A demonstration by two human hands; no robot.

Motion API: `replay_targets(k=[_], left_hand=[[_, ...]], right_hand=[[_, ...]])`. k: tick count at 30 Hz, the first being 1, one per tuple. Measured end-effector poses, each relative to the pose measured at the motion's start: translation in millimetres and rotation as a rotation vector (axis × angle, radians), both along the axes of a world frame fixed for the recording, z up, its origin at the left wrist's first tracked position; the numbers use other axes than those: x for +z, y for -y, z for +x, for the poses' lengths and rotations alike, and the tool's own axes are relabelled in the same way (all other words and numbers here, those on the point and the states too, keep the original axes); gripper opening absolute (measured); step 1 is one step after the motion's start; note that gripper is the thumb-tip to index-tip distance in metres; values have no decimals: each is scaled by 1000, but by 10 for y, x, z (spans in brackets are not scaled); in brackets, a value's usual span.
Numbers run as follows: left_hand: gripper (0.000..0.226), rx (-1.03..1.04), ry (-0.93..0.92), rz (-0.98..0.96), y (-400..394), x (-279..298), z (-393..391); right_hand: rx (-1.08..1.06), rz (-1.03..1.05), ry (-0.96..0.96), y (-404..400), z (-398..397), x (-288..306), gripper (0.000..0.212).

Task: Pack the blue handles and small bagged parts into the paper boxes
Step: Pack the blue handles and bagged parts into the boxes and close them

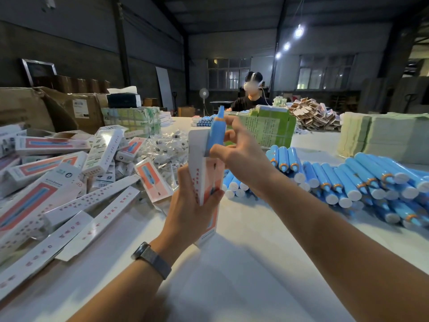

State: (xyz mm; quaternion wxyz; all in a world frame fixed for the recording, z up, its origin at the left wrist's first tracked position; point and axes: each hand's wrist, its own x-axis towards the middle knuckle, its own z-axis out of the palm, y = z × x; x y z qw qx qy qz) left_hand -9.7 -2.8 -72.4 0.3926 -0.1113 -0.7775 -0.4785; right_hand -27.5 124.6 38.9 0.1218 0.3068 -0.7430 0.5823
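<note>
The left hand point(185, 212) grips a paper box point(205, 180) upright above the table point(232, 263), and a handle point(217, 133) stands in the box's open top, pinched there by the fingers point(228, 138) of the right hand point(241, 154). Left of these fingers lie heaped boxes point(58, 177), with bagged parts point(164, 147) piled just behind the heap. Right of the fingers lie stacked handles point(359, 180); beyond them sits a person point(250, 94).

Smooth matt blue plastic handle point(217, 132) going into a printed paperboard box point(205, 182), glossy clear plastic bags of small parts point(166, 147), matt white table point(243, 263), woven grey watch band point(152, 260), rough brown corrugated cardboard carton point(69, 108) at the table's far left corner
</note>
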Motion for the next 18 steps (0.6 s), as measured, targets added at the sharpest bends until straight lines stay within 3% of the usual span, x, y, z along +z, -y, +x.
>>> replay_targets(k=[2,7,11,12,14,16,18], left_hand=[[54,-1,9,8,7,6,-2],[56,121,-33,-22,120,27,-7],[50,314,-27,38,328,26,-65],[48,352,-20,53,363,19,-74],[47,409,-16,74,399,9,-77],[48,447,-26,66,413,3,-86],[47,460,-30,67,425,-2,-100]], right_hand=[[71,1,16,5,-22,-26,52],[164,-61,-30,13,-143,-98,25],[7,-112,57,78,-494,-288,24],[-76,-16,47,137,-606,-373,25],[-173,368,-23,318,-827,-580,32],[-149,794,-120,555,-1000,-774,42],[-163,1072,-214,785,-1122,-912,46]])
